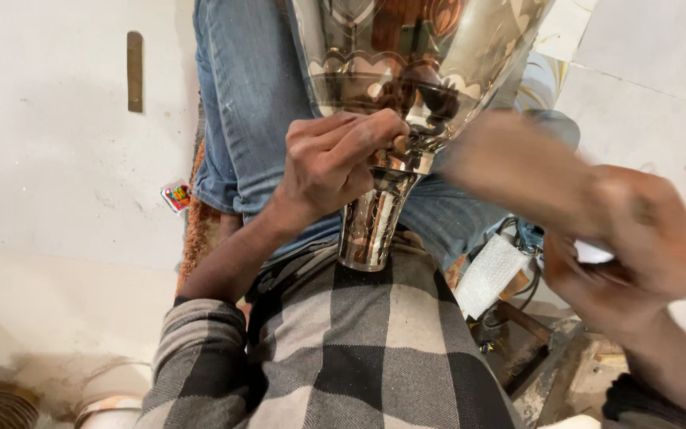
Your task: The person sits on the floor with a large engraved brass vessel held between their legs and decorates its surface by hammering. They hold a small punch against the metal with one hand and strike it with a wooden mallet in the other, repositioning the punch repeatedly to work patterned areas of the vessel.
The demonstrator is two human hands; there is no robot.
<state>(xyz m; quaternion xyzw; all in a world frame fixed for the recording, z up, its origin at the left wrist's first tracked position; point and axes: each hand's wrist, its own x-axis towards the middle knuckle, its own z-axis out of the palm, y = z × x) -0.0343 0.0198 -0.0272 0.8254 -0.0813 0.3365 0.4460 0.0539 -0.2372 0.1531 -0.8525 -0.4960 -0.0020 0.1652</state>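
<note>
a shiny metal vase (406, 87) lies across the person's lap, its wide patterned bowl pointing away from the body and its narrow ribbed foot (371, 230) resting against the checked shirt (375, 342). the polished surface mirrors dark shapes and scalloped engraving. the left hand (335, 163) sits on the neck of the vase, where bowl meets foot; its fingers (359, 131) are curled shut, pinching a small tool with a pale wooden tip (400, 144) held against the metal. the right hand (621, 254) is off to the side, apart from the vase, blurred by motion; it is closed around something white (593, 253) whose kind cannot be told. a blurred brown form (510, 163) extends from that hand toward the vase. beneath the vase are legs in blue jeans (240, 95). beside the right thigh lie a white padded block (492, 274) and dark cables (529, 294). a small colourful wrapper (175, 195) rests on the pale floor (57, 199), and a flat metal strip (134, 70) lies farther off.
</note>
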